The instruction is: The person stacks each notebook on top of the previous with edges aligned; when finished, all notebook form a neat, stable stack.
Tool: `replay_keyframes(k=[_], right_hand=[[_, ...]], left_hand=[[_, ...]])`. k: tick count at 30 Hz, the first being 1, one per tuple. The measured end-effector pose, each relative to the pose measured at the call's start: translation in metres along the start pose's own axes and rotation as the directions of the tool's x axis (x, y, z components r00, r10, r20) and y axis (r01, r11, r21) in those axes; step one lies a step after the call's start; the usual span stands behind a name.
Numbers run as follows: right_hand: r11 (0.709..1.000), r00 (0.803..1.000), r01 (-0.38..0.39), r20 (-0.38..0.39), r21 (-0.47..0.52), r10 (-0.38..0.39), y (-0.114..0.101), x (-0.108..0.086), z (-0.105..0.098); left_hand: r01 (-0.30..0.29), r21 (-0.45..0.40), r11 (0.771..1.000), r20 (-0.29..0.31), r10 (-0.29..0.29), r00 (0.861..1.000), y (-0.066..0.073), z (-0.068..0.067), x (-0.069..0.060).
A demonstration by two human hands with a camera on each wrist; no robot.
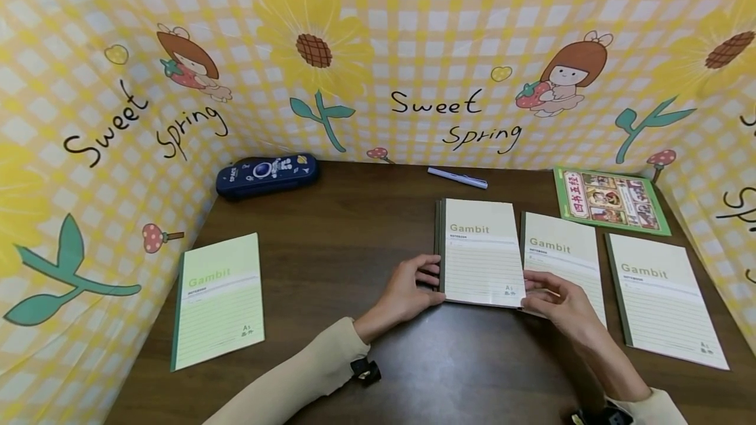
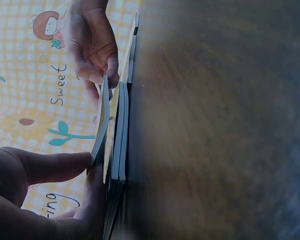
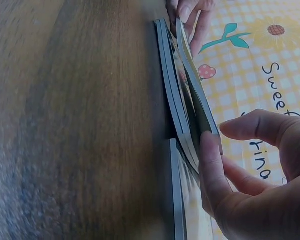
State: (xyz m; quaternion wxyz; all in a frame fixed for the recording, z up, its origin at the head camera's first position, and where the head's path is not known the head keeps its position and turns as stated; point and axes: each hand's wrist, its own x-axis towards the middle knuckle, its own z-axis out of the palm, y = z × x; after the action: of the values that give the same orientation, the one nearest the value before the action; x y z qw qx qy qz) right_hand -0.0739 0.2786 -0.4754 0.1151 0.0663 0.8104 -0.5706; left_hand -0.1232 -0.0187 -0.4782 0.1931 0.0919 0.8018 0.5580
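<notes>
The left hand (image 1: 407,290) pinches the spine side of a cream Gambit notebook (image 1: 481,258) between thumb and fingers while the right hand (image 1: 564,303) grips its opposite edge, holding it tilted just above a pair of stacked notebooks (image 3: 171,80) on the dark wooden bench (image 1: 342,235). Close to the right lies a second Gambit notebook (image 1: 567,251), partly behind the right hand, with a third Gambit notebook (image 1: 667,300) beyond it; a greenish Gambit notebook (image 1: 221,300) lies well apart at the left, and behind are a navy astronaut pencil case (image 1: 268,176), a lavender pen (image 1: 457,178) and a green-bordered picture book (image 1: 611,200).
</notes>
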Motion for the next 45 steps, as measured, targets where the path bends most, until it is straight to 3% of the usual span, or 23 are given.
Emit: replay_keyframes(k=[6,23,31,45], right_hand=[[0.999,1.0,0.018,0.003,-0.05,-0.018,0.0,0.0,0.002],[0.974,0.999,0.048,0.006,-0.221,-0.048,0.0,0.002,0.007],[0.959,0.994,0.102,-0.004,-0.264,-0.107,-0.001,0.003,0.009],[0.953,0.999,0.05,0.001,-0.299,-0.052,-0.005,0.003,0.011]], left_hand=[[0.005,-0.009,1.0,0.006,-0.005,1.0,-0.003,-0.001,-0.001],[-0.014,0.071,0.997,-0.012,0.014,1.0,-0.006,-0.004,0.0],[-0.012,0.081,0.997,-0.012,0.013,1.0,-0.006,-0.004,0.002],[-0.002,0.049,0.999,0.005,0.001,1.0,-0.01,-0.005,0.003]])
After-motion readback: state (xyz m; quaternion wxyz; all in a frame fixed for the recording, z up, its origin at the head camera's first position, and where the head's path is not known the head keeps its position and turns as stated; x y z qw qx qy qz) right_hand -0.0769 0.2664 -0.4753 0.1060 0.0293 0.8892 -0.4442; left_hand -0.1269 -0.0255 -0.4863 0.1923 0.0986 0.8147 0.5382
